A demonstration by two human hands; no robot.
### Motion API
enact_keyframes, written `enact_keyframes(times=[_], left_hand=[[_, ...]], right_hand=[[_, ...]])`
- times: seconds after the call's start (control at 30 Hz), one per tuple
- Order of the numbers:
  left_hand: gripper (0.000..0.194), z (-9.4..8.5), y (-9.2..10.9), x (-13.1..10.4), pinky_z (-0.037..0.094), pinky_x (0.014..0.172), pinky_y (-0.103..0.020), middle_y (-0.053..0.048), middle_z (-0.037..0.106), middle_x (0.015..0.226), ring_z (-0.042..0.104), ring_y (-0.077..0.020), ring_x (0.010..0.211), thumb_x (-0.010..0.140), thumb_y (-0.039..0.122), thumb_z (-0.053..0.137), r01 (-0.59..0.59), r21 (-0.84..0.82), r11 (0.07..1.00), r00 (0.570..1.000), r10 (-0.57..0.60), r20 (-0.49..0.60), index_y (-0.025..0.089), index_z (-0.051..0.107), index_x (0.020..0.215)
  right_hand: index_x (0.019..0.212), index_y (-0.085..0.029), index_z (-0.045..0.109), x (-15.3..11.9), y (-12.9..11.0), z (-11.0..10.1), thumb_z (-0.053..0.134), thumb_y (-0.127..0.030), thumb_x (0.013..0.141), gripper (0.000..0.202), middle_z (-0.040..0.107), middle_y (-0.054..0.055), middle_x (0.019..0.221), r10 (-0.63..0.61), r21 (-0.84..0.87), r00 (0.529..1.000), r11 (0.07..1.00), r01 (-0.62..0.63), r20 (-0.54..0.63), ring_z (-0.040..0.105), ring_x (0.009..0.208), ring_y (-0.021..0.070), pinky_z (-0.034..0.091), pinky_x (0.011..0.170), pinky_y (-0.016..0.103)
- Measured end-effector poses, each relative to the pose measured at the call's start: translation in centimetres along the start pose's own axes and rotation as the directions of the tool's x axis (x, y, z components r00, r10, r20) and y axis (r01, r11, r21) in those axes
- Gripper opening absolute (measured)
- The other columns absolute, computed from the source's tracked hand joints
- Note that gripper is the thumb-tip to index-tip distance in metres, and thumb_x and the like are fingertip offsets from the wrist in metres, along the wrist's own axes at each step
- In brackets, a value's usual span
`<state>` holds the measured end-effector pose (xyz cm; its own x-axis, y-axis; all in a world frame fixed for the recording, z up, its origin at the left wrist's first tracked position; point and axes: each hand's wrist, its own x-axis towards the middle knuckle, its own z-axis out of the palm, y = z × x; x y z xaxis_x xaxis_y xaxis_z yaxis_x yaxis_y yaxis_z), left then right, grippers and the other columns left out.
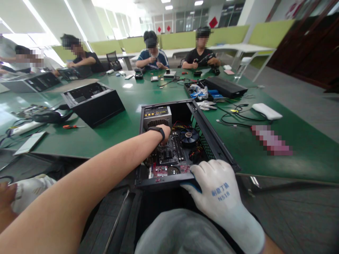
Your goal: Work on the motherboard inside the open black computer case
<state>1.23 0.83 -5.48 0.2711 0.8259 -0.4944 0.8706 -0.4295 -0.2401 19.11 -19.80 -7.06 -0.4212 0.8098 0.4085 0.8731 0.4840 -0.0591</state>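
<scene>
An open computer case lies on its side at the table's near edge, its front part overhanging. My left hand, bare with a black band at the wrist, reaches inside over the motherboard, beside the power supply. Its fingers look closed and point down; what they hold, if anything, is hidden. My right hand wears a white glove and grips the near rim of the case, thumb below and fingers on top. Inside are also a black fan and a red circuit board.
Another case stands tilted on the green table, near an orange screwdriver. Beyond my case is a tray with gloves. Cables and a white power bank-like block lie right. Several people sit across.
</scene>
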Motion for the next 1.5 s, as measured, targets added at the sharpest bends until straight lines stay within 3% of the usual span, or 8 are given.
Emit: enact_keyframes(times=[0.43, 0.77, 1.1, 1.5], left_hand=[[0.070, 0.5, 0.2, 0.8, 0.056, 0.093, -0.029, -0.016, 0.075, 0.119, 0.071, -0.0296, 0.109, 0.052, 0.029, 0.096, 0.015, 0.009, 1.000, 1.000, -0.015, 0.021, 0.016, 0.077, 0.118], [0.066, 0.7, 0.1, 1.0, 0.056, 0.093, -0.029, -0.016, 0.075, 0.118, 0.071, -0.0295, 0.109, 0.054, 0.023, 0.094, 0.015, 0.017, 1.000, 1.000, -0.015, 0.021, 0.013, 0.077, 0.117], [0.059, 0.6, 0.3, 0.7, 0.056, 0.093, -0.030, -0.018, 0.073, 0.121, 0.070, -0.0291, 0.110, 0.065, 0.029, 0.089, 0.022, 0.028, 0.999, 0.999, -0.023, 0.031, 0.012, 0.075, 0.120], [0.063, 0.5, 0.3, 0.6, 0.057, 0.092, -0.031, -0.019, 0.074, 0.118, 0.070, -0.0303, 0.108, 0.062, 0.028, 0.090, 0.006, 0.013, 1.000, 0.999, -0.006, 0.034, 0.010, 0.075, 0.120]], right_hand=[[0.090, -0.022, 0.064, 0.1, -0.1, 0.1, 0.076, -0.052, 0.079, 0.034, 0.061, 0.004, 0.079, -0.003, -0.022, 0.999, 1.000, 0.003, -0.032, 0.047, 0.077, 0.0237, 0.025, 0.076, 0.038], [0.087, -0.022, 0.063, 0.0, -0.2, 0.0, 0.074, -0.053, 0.081, 0.033, 0.059, 0.004, 0.077, -0.008, -0.038, 0.999, 0.999, 0.007, -0.036, 0.045, 0.076, 0.0238, 0.024, 0.075, 0.038], [0.087, -0.022, 0.064, 0.1, -0.2, -0.1, 0.073, -0.050, 0.082, 0.030, 0.058, 0.004, 0.076, -0.015, -0.040, 0.999, 0.999, 0.014, -0.041, 0.045, 0.075, 0.0237, 0.024, 0.074, 0.038], [0.086, -0.022, 0.063, 0.1, -0.2, -0.1, 0.071, -0.052, 0.083, 0.032, 0.058, 0.004, 0.076, -0.013, -0.052, 0.999, 0.999, 0.011, -0.031, 0.045, 0.075, 0.0236, 0.022, 0.073, 0.038]])
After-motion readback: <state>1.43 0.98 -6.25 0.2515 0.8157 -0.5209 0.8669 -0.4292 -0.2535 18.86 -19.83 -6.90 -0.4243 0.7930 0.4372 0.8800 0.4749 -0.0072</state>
